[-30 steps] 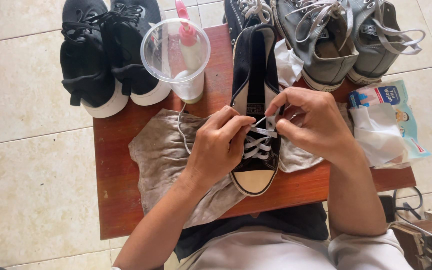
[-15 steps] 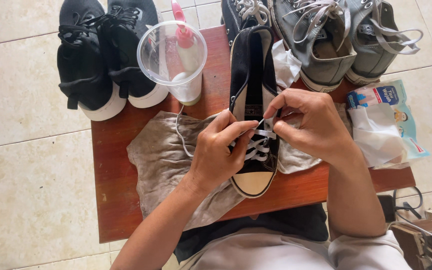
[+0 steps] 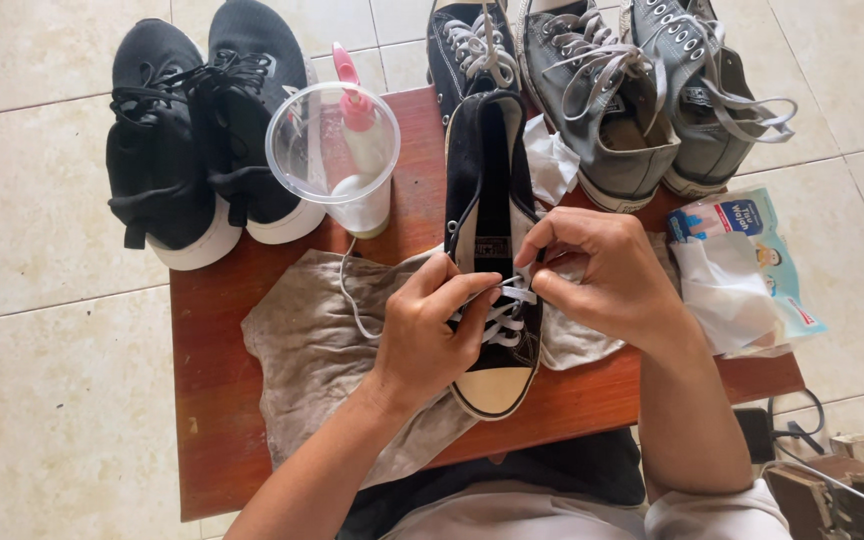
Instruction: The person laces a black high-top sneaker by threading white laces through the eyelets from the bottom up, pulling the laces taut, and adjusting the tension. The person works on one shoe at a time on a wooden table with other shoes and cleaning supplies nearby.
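Both hands pinching: left hand (image 3: 432, 335) and right hand (image 3: 602, 275) grip the white flat shoelace (image 3: 512, 295) on the black canvas sneaker (image 3: 487, 200), over a grubby grey cloth (image 3: 312, 360).

Head-worn camera looks steeply down, close, onto the red table (image 3: 232, 400) (only view).

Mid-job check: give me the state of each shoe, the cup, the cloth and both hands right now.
Black sneaker: partly laced, toe toward the person.
White lace: pinched by both hands.
Left hand: shut on lace.
Right hand: shut on lace.
Clear cup: upright, open.
Grey cloth: spread flat, soiled.
Grey sneakers: laces loose.
Black running shoes: laced.
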